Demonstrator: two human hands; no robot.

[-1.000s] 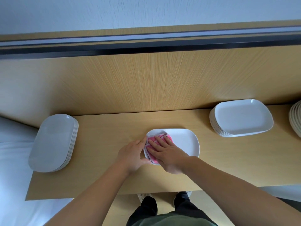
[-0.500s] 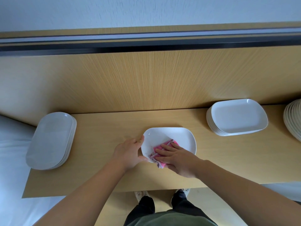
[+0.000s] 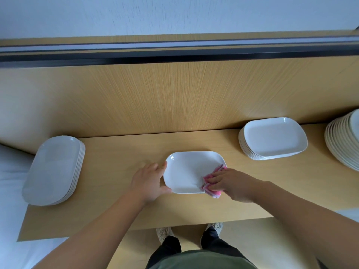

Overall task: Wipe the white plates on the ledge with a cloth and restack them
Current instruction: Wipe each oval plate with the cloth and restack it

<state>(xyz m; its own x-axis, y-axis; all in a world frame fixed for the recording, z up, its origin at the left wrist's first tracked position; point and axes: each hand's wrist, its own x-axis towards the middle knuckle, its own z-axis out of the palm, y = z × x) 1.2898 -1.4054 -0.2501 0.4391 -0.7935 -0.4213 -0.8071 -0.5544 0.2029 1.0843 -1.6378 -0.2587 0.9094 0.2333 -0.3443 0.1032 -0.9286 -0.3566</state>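
left hand (image 3: pixel 149 181) grip pinching plate (image 3: pixel 186 171) rim, right hand (image 3: pixel 233 185) flat — pressing cloth (image 3: pixel 207 179) inside

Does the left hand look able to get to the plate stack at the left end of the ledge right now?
Probably yes. Only bare ledge lies between the left hand and the left stack, but it must first let go of the plate it grips by the edge.

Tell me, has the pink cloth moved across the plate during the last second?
Yes. Under the right hand, the pink cloth slid rightward across the plate, from its left end beside the left hand to its right end.
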